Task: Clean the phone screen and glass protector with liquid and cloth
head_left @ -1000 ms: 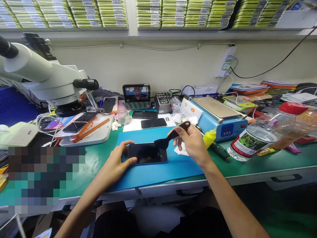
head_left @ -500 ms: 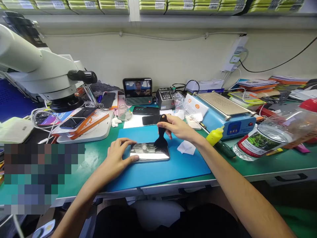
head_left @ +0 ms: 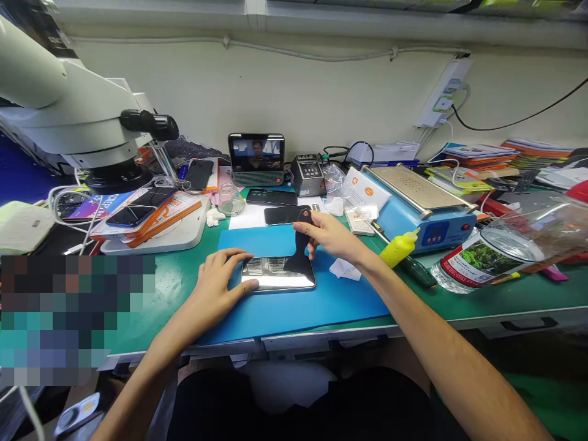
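A phone (head_left: 271,280) with a shiny, reflective face lies flat on a blue mat (head_left: 294,312). My left hand (head_left: 220,277) grips its left end, thumb at the near edge and fingers at the far edge. In my right hand (head_left: 328,236) is a black scraper (head_left: 299,260), pinched by its handle. The scraper's wide blade touches or hovers just over the right part of the phone's face; I cannot tell which. A crumpled white tissue (head_left: 344,269) rests on the mat below my right wrist. Beyond the mat lies another dark phone (head_left: 281,215).
Left stands a microscope (head_left: 101,122), with stacked boxes and a phone on its white base (head_left: 184,236). A small screen (head_left: 256,159) faces me. To the right are a blue heating plate (head_left: 422,202), a yellow bottle (head_left: 399,248) and a large plastic bottle (head_left: 487,254).
The camera view has tipped down slightly, cutting off most of the upper shelf. The scraper leans a little more to the left. Both hands keep nearly the same places and holds.
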`<state>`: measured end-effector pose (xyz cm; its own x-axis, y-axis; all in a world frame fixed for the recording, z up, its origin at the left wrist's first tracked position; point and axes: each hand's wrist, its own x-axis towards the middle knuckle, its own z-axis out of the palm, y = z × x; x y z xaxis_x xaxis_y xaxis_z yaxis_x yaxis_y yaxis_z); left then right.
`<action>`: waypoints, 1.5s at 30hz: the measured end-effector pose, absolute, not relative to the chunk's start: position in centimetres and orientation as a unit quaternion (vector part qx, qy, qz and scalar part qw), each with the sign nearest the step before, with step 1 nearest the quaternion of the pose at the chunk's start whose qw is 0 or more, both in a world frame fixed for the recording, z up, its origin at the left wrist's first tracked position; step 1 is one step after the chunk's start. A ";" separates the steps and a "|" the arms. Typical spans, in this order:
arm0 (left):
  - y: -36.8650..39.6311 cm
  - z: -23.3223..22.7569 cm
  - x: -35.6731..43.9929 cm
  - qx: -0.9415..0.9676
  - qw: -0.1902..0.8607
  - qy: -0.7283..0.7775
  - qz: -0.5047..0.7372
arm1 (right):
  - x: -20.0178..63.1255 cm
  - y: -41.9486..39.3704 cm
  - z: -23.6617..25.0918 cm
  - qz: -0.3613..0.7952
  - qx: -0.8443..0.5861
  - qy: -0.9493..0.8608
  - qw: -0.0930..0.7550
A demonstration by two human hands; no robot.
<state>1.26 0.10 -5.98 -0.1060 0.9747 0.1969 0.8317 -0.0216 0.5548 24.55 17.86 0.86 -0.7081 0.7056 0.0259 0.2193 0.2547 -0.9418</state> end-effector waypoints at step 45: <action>-2.4 -4.2 3.3 0.701 -0.032 0.570 0.426 | 23.8 4.7 1.5 -0.005 -0.139 -0.946 0.293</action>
<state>3.28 -2.37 -4.17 -0.0143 0.7724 0.6350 0.8275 -0.3473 0.4411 23.77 4.66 1.49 -0.7898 0.2602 0.5554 0.2663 0.9612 -0.0715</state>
